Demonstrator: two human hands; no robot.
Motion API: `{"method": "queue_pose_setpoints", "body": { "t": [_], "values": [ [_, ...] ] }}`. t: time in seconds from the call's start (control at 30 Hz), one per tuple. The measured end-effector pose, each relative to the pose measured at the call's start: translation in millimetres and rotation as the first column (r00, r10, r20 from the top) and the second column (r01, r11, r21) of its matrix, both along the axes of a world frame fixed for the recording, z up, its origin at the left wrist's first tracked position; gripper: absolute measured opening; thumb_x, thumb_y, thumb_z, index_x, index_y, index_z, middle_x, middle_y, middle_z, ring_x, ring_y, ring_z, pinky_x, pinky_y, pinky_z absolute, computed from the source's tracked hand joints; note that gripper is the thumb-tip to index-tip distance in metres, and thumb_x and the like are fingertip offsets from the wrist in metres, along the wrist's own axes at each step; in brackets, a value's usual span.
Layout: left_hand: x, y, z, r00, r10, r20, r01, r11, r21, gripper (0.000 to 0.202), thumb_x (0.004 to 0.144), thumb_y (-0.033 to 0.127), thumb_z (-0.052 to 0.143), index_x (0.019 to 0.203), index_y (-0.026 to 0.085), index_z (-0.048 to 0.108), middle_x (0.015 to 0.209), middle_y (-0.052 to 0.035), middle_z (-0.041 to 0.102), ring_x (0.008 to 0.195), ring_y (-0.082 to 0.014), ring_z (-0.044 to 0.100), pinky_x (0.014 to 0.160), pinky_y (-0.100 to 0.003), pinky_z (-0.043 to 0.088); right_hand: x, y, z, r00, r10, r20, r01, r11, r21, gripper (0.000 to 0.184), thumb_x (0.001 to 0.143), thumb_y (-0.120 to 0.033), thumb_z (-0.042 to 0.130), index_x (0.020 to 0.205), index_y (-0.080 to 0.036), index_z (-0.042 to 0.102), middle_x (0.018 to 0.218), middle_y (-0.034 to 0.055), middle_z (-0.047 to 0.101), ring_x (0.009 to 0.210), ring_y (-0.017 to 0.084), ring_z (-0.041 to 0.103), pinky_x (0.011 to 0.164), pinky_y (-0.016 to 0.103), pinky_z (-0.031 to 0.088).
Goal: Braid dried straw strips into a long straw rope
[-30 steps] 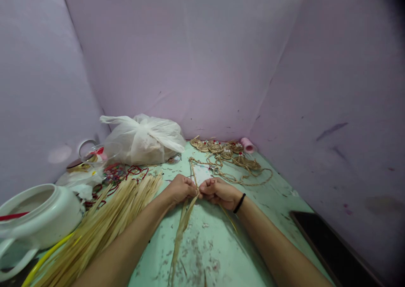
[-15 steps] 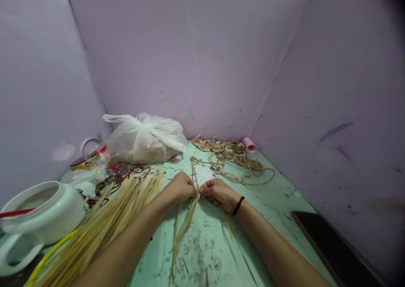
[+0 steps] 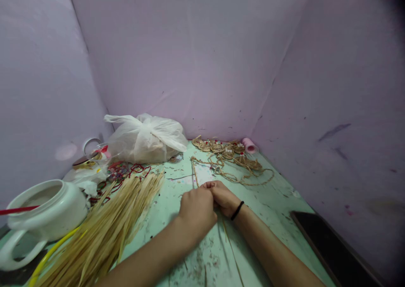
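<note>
A thin twisted cord of dry straw fibre (image 3: 194,172) lies on the table, running down to my two hands. My right hand (image 3: 223,199), a black band on its wrist, is closed with its fingertips pinching the lower end of the cord. A loose straw strand (image 3: 233,251) trails from beneath it toward the table's front. My left hand (image 3: 198,211) is closed and turned back-up, pressed against the right one. Its fingertips and the fibres in its grip are mostly hidden behind the knuckles.
Left of my arms lies a bundle of straw strips (image 3: 107,232), beside a white pot (image 3: 47,213) and a yellow tube (image 3: 47,253). At the back are a white plastic bag (image 3: 147,137), beaded straw pieces (image 3: 228,150) and a pink thread spool (image 3: 249,145). A dark flat object (image 3: 329,245) lies right.
My left hand has moved right and nearer to me, coming over against the right hand and covering the join. The fibres hanging between my arms are now out of sight. My right hand has barely moved.
</note>
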State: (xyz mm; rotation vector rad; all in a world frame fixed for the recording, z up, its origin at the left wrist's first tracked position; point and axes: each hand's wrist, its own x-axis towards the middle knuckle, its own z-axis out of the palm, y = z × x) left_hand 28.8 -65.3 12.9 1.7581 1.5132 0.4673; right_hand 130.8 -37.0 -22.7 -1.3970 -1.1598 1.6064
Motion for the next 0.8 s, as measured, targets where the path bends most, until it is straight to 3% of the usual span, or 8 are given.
{"method": "queue_pose_setpoints", "body": {
  "t": [0.1,0.17,0.27,0.33,0.4,0.6,0.8],
  "values": [
    [-18.9,23.4,3.9,0.992,0.128,0.011,-0.128,0.987,0.096,0.01,0.063,0.022,0.056,0.062,0.012,0.058,0.055,-0.0057,0.054,0.057,-0.0146,0.052,0.048,-0.021,0.032,3.5,0.8,0.2,0.996,0.073,-0.046,-0.075,0.997,-0.024,0.008,0.055,-0.014,0.052,0.049,-0.013,0.046,0.035,-0.0085,0.03,0.03,0.001,0.018,0.034,0.019,0.006],
    [-28.6,35.1,2.3,0.963,0.214,0.162,-0.199,0.975,-0.102,0.013,0.068,0.021,0.049,0.07,0.012,0.058,0.053,-0.0021,0.053,0.039,-0.0082,0.042,0.039,-0.019,0.026,5.2,1.5,0.4,0.992,0.111,-0.06,-0.113,0.993,-0.028,0.012,0.059,-0.019,0.054,0.05,-0.013,0.048,0.033,-0.0091,0.028,0.03,0.001,0.016,0.034,0.02,0.005],
    [-32.0,41.2,-9.2,0.9,0.211,0.381,-0.016,0.89,-0.455,0.012,0.067,0.015,0.046,0.064,0.009,0.056,0.051,-0.0023,0.053,0.033,-0.0042,0.035,0.033,-0.017,0.021,6.8,2.2,-0.5,0.99,0.125,-0.072,-0.126,0.992,-0.009,0.014,0.06,-0.023,0.056,0.053,-0.013,0.049,0.037,-0.0054,0.04,0.031,0.002,0.024,0.034,0.019,0.008],
    [-30.3,41.3,-17.9,0.856,0.219,0.468,0.083,0.837,-0.542,0.011,0.065,0.012,0.046,0.061,0.008,0.055,0.052,-0.0035,0.055,0.035,-0.0035,0.039,0.033,-0.015,0.023,7.7,2.6,-1.8,0.989,0.123,-0.088,-0.123,0.992,0.0,0.013,0.059,-0.023,0.057,0.055,-0.013,0.049,0.044,-0.0023,0.049,0.034,0.003,0.031,0.035,0.018,0.011],
    [-29.2,41.2,-23.6,0.853,0.208,0.479,0.096,0.84,-0.535,0.011,0.063,0.012,0.047,0.061,0.008,0.057,0.051,-0.0032,0.055,0.035,-0.0041,0.041,0.032,-0.014,0.025,8.4,3.0,-3.0,0.987,0.126,-0.098,-0.125,0.992,0.01,0.011,0.057,-0.02,0.058,0.056,-0.013,0.05,0.047,-0.0019,0.051,0.036,0.003,0.033,0.035,0.018,0.013],
    [-30.9,39.3,-24.1,0.925,0.105,0.366,0.016,0.95,-0.312,0.01,0.059,0.011,0.048,0.05,0.01,0.052,0.035,0.0038,0.041,0.024,-0.0039,0.028,0.028,-0.017,0.016,6.9,2.1,-1.7,0.984,0.167,0.057,-0.172,0.981,0.095,0.004,0.057,-0.015,0.054,0.059,-0.011,0.056,0.046,-0.0029,0.05,0.034,0.002,0.026,0.036,0.019,0.013],
    [-26.0,34.9,-24.2,0.909,0.158,0.385,-0.039,0.953,-0.3,0.014,0.059,0.009,0.047,0.046,0.014,0.044,0.031,0.0052,0.037,0.023,-0.0036,0.023,0.029,-0.018,0.014,6.1,1.4,2.2,0.936,0.005,0.353,-0.066,0.985,0.16,0.006,0.053,-0.011,0.056,0.048,-0.013,0.053,0.036,-0.0065,0.039,0.036,0.003,0.027,0.037,0.019,0.018]
  ]
}}
